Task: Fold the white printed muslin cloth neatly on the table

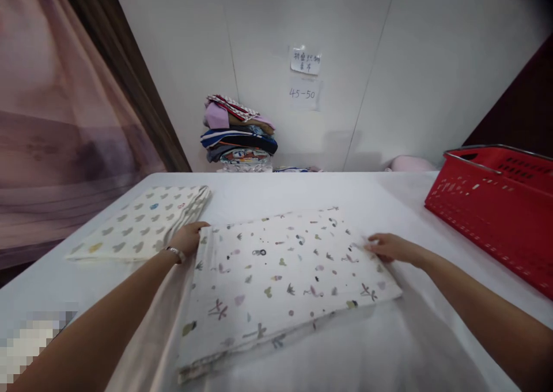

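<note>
A white folded cloth [298, 271] printed with small palms, flamingos and leaves lies across the front of the table, partly over its near edge. My left hand [186, 240], with a bracelet at the wrist, closes on its far left corner. At the right side edge my right hand [386, 247] holds the fabric between curled fingers; the fingertips are partly hidden. Just beyond my left hand sits another folded cloth [142, 222], cream with grey cloud-like shapes and a few coloured ones.
A red plastic basket [496, 207] stands at the table's right side. Behind the white table [345, 187], a stack of folded fabrics [239, 132] rises against the wall. Two paper notes [305, 78] hang there. A pink curtain [64, 121] covers the left.
</note>
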`<state>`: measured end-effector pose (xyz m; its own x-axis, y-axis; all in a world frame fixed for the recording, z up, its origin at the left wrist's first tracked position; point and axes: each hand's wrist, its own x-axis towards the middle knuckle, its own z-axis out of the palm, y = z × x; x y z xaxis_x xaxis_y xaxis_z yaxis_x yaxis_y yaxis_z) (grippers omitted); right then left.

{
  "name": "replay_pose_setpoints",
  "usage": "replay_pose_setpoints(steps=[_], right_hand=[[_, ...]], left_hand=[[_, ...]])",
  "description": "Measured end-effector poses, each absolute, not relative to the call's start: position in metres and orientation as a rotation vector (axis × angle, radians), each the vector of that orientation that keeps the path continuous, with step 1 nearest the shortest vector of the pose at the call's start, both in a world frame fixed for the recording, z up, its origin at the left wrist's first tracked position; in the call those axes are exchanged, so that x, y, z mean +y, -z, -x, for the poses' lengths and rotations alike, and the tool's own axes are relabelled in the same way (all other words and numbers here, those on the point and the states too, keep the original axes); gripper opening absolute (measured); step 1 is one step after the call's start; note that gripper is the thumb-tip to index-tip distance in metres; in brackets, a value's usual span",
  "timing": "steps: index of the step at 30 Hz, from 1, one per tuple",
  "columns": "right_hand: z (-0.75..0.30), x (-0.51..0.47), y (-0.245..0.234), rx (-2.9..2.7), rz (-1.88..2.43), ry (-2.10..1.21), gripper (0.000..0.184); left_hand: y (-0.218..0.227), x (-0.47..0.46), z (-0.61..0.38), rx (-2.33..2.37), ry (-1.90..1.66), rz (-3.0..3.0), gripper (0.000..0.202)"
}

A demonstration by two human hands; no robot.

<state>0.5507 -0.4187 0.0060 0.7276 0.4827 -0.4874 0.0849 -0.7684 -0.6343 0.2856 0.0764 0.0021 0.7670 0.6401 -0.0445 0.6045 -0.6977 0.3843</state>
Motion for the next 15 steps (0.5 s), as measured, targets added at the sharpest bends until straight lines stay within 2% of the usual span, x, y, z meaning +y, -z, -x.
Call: replay_pose_setpoints(steps=[2, 7, 13, 15], right_hand=[[-0.573, -0.387, -0.009, -0.412, 2.345, -0.751, 0.068], [-0.612, -0.315, -0.007, -0.456, 2.372, -0.592, 0.064], [-0.623, -0.291, 0.002, -0.589, 2.467, -0.502, 0.03], [-0.624, -0.294, 0.004, -0.615, 2.477, -0.46, 0.025]], left_hand=[[-0.006, 0.073, -0.281, 0.963, -0.101, -2.578, 0.036], [-0.006, 0.071, -0.28, 0.949, -0.131, -2.585, 0.035], [0.001, 0.076, -0.282, 0.965, -0.168, -2.561, 0.033], [0.001, 0.078, -0.284, 0.966, -0.194, -2.545, 0.033]])
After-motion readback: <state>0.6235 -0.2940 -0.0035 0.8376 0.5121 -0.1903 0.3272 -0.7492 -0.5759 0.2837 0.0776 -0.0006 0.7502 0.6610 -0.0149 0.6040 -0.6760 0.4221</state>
